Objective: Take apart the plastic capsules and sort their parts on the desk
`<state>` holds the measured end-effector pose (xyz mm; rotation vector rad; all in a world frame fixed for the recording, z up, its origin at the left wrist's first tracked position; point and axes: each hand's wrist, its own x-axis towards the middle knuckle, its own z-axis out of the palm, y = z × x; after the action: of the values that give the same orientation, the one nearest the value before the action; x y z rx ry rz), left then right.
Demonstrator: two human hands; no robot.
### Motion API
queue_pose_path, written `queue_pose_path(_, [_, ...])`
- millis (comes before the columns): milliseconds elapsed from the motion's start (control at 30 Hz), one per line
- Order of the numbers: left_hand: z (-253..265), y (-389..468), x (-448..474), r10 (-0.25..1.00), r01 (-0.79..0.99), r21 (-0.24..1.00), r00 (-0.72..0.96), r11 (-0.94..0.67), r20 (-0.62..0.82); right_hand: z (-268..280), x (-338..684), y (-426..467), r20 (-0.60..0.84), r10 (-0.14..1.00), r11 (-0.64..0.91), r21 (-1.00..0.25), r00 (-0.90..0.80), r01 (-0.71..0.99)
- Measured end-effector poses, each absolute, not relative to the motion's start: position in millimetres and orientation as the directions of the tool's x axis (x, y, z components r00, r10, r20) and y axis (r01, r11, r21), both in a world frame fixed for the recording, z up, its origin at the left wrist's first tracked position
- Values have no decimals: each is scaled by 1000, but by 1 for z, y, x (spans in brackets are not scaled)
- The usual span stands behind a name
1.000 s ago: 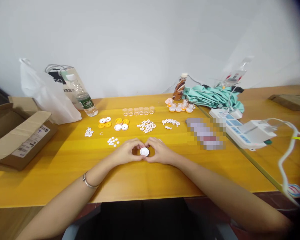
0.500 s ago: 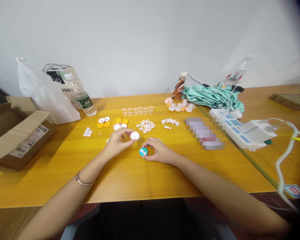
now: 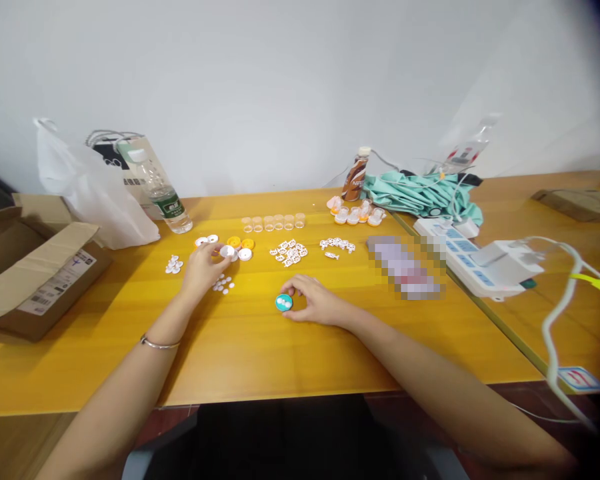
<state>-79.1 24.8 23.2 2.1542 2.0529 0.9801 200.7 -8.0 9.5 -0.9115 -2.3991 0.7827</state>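
Observation:
My left hand [image 3: 203,269] pinches a white round plastic part [image 3: 227,251] between thumb and fingers, over the group of round caps on the left. Close to it lie yellow caps [image 3: 234,242] and a white cap [image 3: 245,254]; other white caps [image 3: 213,239] are partly covered by the hand. Below it, small white discs [image 3: 225,285] are scattered on the table. In front of me, my right hand [image 3: 314,301] grips the edge of a teal round cap [image 3: 283,303] with small white pieces inside.
Clear cups [image 3: 269,224] stand in a row behind white lattice pieces [image 3: 290,253] and small white parts [image 3: 337,245]. Orange-and-clear assemblies [image 3: 357,213] sit farther right. A cardboard box [image 3: 45,280], water bottle [image 3: 170,203], coffee bottle [image 3: 356,177] and power strip [image 3: 470,257] surround the table [image 3: 260,360].
My left hand has moved left and away from me with the white round part, from near the teal cap to the cap group. The small discs now show. My right hand stays nearly still.

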Motion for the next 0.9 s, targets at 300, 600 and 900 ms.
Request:
queue_pose_path(300, [14,33,-85,926,815,568,-116,-118,358,9,201,-7,199,707,614,-649,-679,450])
queue_pose_path(600, [8,37,-80,926,809,573,-106,-131,361,11,200,-8,205,724,599,-660,-658,453])
queue_pose_path(900, [28,7,-51,843,782,435,204,-446,497,9,201,-6,212,710,612,-658,-672,439])
